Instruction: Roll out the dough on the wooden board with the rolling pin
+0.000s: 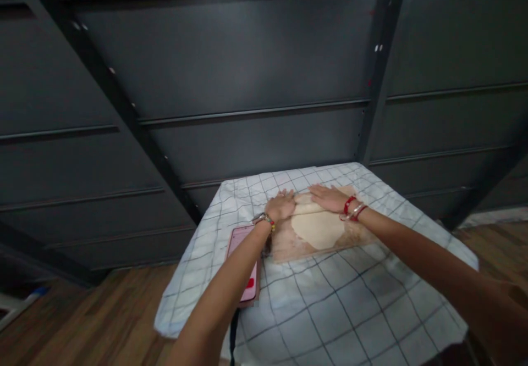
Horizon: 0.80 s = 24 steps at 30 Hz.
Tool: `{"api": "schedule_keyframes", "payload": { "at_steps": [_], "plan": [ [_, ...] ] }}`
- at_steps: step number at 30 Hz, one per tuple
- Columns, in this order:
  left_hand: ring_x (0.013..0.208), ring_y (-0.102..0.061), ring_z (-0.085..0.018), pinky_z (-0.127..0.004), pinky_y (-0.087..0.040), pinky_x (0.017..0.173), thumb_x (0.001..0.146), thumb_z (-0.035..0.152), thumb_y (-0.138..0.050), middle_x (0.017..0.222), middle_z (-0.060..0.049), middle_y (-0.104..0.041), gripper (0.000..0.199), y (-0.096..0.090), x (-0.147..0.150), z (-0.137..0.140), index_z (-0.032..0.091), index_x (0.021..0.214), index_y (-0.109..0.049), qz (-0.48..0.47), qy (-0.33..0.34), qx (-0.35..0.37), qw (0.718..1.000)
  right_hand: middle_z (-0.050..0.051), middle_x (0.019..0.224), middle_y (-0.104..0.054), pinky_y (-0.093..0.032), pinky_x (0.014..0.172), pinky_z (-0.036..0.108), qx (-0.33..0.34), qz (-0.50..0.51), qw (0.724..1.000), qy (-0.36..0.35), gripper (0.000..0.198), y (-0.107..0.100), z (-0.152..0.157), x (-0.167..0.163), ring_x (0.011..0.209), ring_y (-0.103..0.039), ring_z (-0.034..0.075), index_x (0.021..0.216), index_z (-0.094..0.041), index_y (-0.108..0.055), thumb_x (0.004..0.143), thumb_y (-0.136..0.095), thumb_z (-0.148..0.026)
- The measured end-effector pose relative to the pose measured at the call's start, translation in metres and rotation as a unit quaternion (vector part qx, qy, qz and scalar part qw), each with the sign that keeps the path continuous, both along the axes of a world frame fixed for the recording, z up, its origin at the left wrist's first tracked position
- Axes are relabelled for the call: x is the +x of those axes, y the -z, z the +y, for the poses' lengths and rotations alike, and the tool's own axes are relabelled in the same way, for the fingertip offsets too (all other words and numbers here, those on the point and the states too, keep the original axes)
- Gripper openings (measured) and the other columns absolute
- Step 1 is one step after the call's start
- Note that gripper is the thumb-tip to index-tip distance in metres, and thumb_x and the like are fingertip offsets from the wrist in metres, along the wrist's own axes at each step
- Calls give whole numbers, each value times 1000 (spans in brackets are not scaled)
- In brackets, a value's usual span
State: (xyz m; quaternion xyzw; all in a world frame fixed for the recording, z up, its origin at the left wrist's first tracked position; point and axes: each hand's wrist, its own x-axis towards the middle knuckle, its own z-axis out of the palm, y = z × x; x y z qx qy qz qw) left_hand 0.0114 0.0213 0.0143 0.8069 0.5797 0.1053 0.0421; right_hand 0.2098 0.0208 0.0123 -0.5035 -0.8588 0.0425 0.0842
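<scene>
A: What lies furthest left on the worktop?

B: Toward the left edge of your worktop, on the white, grid-lined tablecloth (183,292), is a flat, round-cornered phone (238,238) with a pinkish screen, partly under your forearm.

A: And the left hand?

B: Your left hand (281,205), a beaded bracelet (270,222) at its wrist, lies palm down, fingers loosely spread, grasping nothing, at the left end of a pale cylinder (304,204); blur hides whether that is wood or dough.

A: What's under it?

B: A mottled tan board (281,251). Smooth, matte dough (318,230), flattened and rounded, spreads from the cylinder toward the board's near edge.

A: Rightmost?

B: Your right hand (330,197), unclenched, fingers extended, resting flat over the cylinder's right part, red bracelets (350,205) at the wrist.
</scene>
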Motion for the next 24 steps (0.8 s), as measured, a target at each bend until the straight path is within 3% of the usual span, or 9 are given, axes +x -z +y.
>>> {"api": "schedule_keyframes", "payload": {
  "at_steps": [6, 12, 16, 20, 24],
  "plan": [
    [130, -29, -25, -42, -23, 105, 89, 29, -23, 142, -10, -34, 50, 4, 3, -55, 14, 135, -37, 23, -23, 5, 999, 12, 139, -38, -22, 108, 37, 51, -28, 996, -62, 56, 12, -48, 8, 132, -27, 22, 133, -8, -43, 92, -21, -40],
    [128, -32, -26, -39, -26, 104, 90, 31, -22, 142, -13, -32, 52, 4, 5, -97, 9, 136, -33, 55, -21, 23, 998, 12, 139, -39, -24, 102, 53, 123, -73, 990, -16, 50, 22, -100, 4, 128, -29, 33, 134, -11, -40, 91, -26, -33],
    [129, -30, -26, -41, -22, 106, 90, 31, -24, 142, -14, -32, 53, 7, 8, -116, 8, 138, -30, 66, -39, 53, 996, 13, 133, -44, -34, 93, 49, 142, -99, 985, -5, 45, 17, -126, 0, 116, -43, 31, 133, -15, -41, 89, -31, -19],
    [132, -25, -26, -45, -20, 106, 91, 33, -25, 143, -11, -31, 54, 10, 6, -132, 13, 140, -28, 76, -57, 72, 993, 13, 119, -53, -40, 87, 37, 142, -106, 984, -30, 51, 10, -136, 3, 103, -51, 23, 131, -17, -43, 82, -35, -4],
    [134, -15, -32, -58, -24, 100, 91, 42, -25, 147, -6, -22, 54, 12, -1, -144, 26, 142, -23, 64, -114, 59, 990, 11, 106, -56, -43, 81, 30, 129, -84, 986, -55, 51, 10, -133, 9, 94, -53, 19, 131, -16, -42, 82, -37, -4]
  ]
}}
